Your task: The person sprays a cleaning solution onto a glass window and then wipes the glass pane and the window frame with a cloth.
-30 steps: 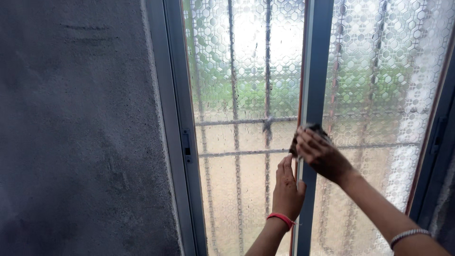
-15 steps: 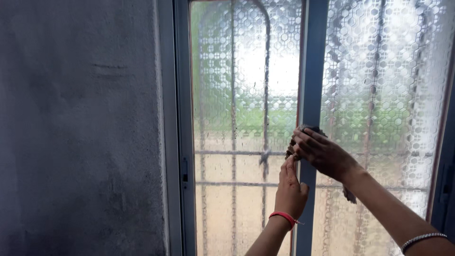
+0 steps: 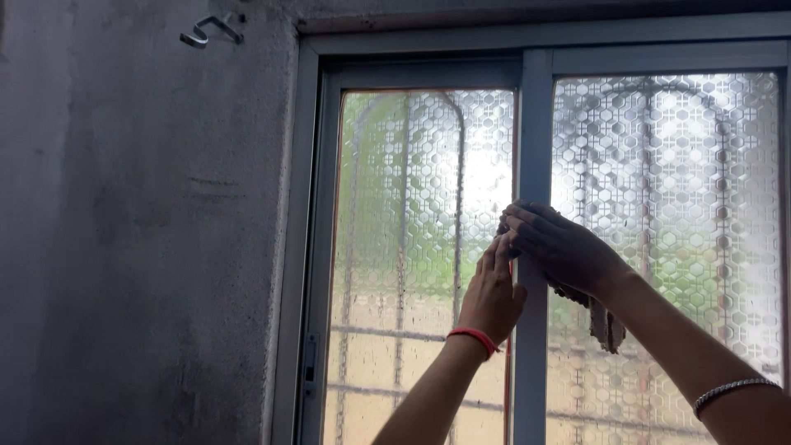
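Observation:
My right hand [image 3: 560, 247] presses a dark cloth [image 3: 604, 321] against the grey middle post [image 3: 534, 132] of a sliding window; the cloth's loose end hangs below my wrist. My left hand [image 3: 493, 292], with a red band at the wrist, rests flat on the left pane [image 3: 395, 206] beside the post, its fingertips touching the right hand. A silver bracelet sits on my right forearm. Both panes are patterned frosted glass, with an outside grille showing through them.
A rough grey wall [image 3: 140, 247] fills the left side, with a metal hook [image 3: 210, 31] near the top. The window's outer frame [image 3: 309, 206] has a small latch [image 3: 311, 363] low down. The right pane [image 3: 676, 206] reaches the picture's edge.
Both hands have slid up the middle post with the cloth. The view has tilted upward, so the window's top rail and the wall hook now show.

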